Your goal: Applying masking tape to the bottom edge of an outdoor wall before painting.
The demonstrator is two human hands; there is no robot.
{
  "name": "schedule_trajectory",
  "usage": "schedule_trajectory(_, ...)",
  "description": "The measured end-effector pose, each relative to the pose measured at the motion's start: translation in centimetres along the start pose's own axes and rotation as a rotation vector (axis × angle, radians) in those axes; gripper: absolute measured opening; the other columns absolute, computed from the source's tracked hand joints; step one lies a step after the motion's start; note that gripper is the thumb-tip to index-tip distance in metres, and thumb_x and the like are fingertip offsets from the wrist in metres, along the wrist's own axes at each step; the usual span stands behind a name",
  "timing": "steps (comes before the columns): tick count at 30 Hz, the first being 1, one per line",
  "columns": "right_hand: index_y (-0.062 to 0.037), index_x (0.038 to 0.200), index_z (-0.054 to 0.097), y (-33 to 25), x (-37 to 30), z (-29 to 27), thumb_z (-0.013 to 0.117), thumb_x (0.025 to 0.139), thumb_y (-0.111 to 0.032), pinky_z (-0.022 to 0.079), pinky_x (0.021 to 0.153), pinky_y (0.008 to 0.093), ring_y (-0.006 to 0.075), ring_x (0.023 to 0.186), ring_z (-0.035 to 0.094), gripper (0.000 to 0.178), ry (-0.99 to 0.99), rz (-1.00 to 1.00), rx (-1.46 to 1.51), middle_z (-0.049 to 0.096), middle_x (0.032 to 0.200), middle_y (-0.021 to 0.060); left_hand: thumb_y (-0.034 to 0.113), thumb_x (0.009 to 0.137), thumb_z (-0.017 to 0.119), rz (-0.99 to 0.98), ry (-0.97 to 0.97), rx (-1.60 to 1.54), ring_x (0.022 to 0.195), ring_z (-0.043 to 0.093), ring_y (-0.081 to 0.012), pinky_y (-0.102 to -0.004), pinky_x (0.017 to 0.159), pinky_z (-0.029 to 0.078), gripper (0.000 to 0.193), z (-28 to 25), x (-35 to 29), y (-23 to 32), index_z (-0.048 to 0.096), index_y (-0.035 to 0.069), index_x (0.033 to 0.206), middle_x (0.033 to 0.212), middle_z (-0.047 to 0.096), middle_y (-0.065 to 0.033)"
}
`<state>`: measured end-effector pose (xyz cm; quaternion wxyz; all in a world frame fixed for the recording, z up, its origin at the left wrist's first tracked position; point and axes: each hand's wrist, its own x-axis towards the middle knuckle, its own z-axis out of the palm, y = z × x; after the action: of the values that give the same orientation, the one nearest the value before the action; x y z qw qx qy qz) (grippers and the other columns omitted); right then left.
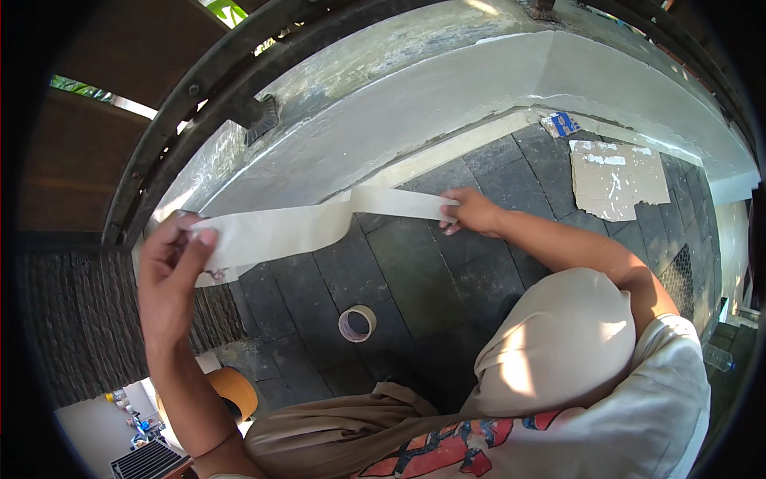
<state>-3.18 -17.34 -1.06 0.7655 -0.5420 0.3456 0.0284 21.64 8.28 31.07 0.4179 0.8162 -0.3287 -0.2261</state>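
A long strip of pale masking tape is stretched between my two hands, with a twist near its middle. My left hand pinches its near-left end between thumb and fingers. At the other end, my right hand grips the strip with its fingertips, the arm reaching out over my bent knee. Below the strip, a roll of masking tape rests on the dark floor tiles, apart from both hands. Behind the strip runs a low grey-white wall with masking tape along its foot.
Dark stone tiles cover the floor. A paint-spattered cardboard piece and a blue-and-white packet lie at the far right. A metal railing tops the wall. An orange round object is at lower left, and a clear bottle lies at right.
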Motion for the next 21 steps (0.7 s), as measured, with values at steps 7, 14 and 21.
schedule_trajectory(7, 0.0052, 0.11, 0.059, 0.9, -3.9, -12.5, 0.06, 0.094, -0.005, 0.054, 0.056, 0.0284, 0.0182, 0.078, 0.069, 0.019, 0.406, 0.066, -0.229, 0.067, 0.096, 0.0135, 0.019, 0.095, 0.065, -0.344, -0.157, -0.025, 0.064, 0.061, -0.011, -0.0256, 0.055, 0.05, 0.018, 8.0, 4.4, -19.5, 0.061, 0.002, 0.098, 0.075, 0.061, -0.0021)
schedule_trajectory(14, -0.0031, 0.108, 0.061, -1.6, -1.6, -17.6, 0.066, 0.091, -0.008, 0.046, 0.055, 0.0231, 0.012, 0.066, 0.062, 0.018, 0.5, 0.074, -0.215, 0.064, 0.086, 0.0047, 0.028, 0.089, 0.071, -0.409, -0.1, 0.094, 0.067, 0.063, -0.0146, -0.0331, 0.059, 0.049, 0.029, 14.7, 8.1, -29.9, 0.066, 0.0, 0.09, 0.076, 0.066, -0.0072)
schedule_trajectory(21, -0.004, 0.092, 0.064, -4.0, 3.6, -23.5, 0.075, 0.085, -0.015, 0.042, 0.054, 0.0263, 0.0101, 0.061, 0.054, 0.017, 0.713, -0.007, -0.436, 0.059, 0.073, 0.0015, 0.031, 0.089, 0.072, -0.331, -0.044, 0.127, 0.062, 0.044, -0.0096, -0.0294, 0.058, 0.038, 0.031, 19.1, 11.1, -29.7, 0.061, 0.005, 0.075, 0.066, 0.052, 0.0027)
